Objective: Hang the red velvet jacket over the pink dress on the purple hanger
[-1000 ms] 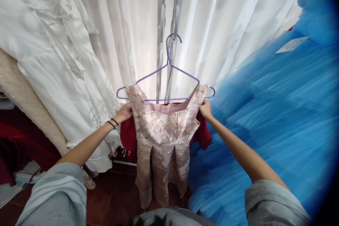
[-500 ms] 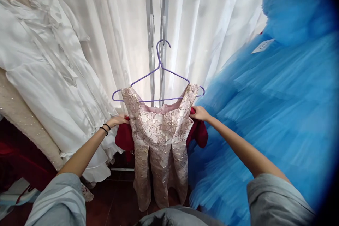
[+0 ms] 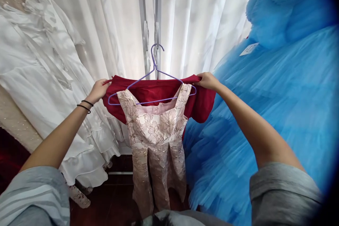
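Observation:
A pale pink brocade dress (image 3: pixel 159 127) hangs by its shoulder straps from a purple wire hanger (image 3: pixel 155 67). Behind it, a dark red garment (image 3: pixel 148 88) is stretched out sideways, its lower part hidden by the dress. My left hand (image 3: pixel 100 90) pinches the red garment's upper left corner. On the other side, my right hand (image 3: pixel 208 80) grips its upper right corner, with a puffed red sleeve hanging below. The red top edge runs across behind the hanger, above the dress's neckline.
White dresses (image 3: pixel 47 67) hang on the left beside a sparkly cream garment (image 3: pixel 21 116). A large blue tulle gown (image 3: pixel 278 99) with a white tag (image 3: pixel 249 49) fills the right. White curtains (image 3: pixel 190 17) and grey metal uprights (image 3: pixel 143 3) stand behind, above a dark floor (image 3: pixel 113 197).
Both hands have moved up and apart, raising the red garment so its top edge shows above the dress. The hanger and dress sit slightly further left in view.

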A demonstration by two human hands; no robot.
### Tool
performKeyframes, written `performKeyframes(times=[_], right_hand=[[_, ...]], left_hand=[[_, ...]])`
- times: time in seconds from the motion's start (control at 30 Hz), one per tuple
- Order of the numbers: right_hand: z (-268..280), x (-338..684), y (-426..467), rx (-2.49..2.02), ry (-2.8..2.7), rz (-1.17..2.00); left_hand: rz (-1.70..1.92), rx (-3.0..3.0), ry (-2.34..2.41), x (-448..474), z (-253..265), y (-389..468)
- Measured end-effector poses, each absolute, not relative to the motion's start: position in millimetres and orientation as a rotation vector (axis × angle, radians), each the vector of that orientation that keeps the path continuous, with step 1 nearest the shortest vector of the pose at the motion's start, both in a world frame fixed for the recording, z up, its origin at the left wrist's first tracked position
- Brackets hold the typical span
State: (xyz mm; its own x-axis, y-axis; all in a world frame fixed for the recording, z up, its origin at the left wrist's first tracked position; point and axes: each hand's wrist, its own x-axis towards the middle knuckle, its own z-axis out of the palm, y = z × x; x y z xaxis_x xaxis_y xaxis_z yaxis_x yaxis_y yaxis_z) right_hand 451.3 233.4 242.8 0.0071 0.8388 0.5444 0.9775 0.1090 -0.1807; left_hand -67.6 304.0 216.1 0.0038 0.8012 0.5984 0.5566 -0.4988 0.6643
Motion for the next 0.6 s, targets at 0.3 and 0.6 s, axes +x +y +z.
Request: performKeyframes(times=[0.3, 0.6], right_hand=[[210.5, 377.5, 134.8, -1.588, -1.714, -0.685], [149.2, 264.6, 113.1, -1.234, -1.902, -0.253]], left_hand=[[1.393, 2.211, 2.458, -22.4, 224.2, 122.8], [1.567, 2.195, 1.303, 102.8, 129.5, 137.1]])
